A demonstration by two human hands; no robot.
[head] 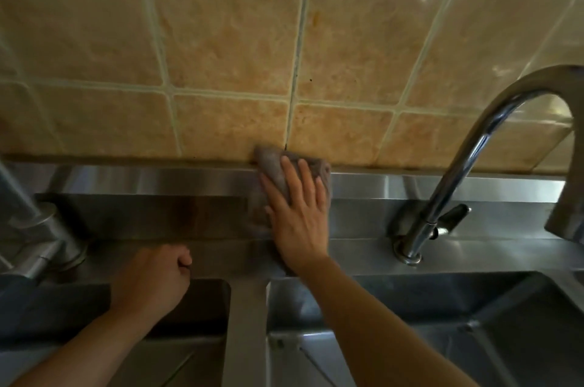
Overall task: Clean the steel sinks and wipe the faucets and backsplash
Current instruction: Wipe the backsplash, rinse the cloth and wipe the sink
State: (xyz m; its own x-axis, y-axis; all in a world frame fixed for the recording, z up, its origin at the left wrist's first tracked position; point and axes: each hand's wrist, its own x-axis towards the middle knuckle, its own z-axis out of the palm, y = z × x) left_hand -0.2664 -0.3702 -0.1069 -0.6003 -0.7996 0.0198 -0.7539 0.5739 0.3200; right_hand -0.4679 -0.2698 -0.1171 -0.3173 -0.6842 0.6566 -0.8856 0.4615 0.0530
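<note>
right hand (295, 212) flat, fingers straight and spread, pressing a grey cloth (271, 171) against the steel backsplash (142, 179) right where it meets the tiled wall (227, 48); cloth's top edge laps onto the lowest tile. left hand (155, 282) curled into a loose fist, holding nothing visible, knuckles resting on the ledge at the back edge of the left sink (202, 317). right sink (442, 323) sits below and right of the wiping arm. gooseneck faucet (474, 165) stands well to the right of the wiping hand, second faucet (34, 228) just left of the fist. judgement: mid backsplash wipe, faucets likely not done yet. risks: cloth is only pinned by palm pressure, not gripped, so a fast stroke or a snag on the lip under the tiles could bunch it or drop it into a basin. sweeping right without looking would knock the wrist into the gooseneck faucet's lever. dark grout line above the cloth may need more than a flat pass.
</note>
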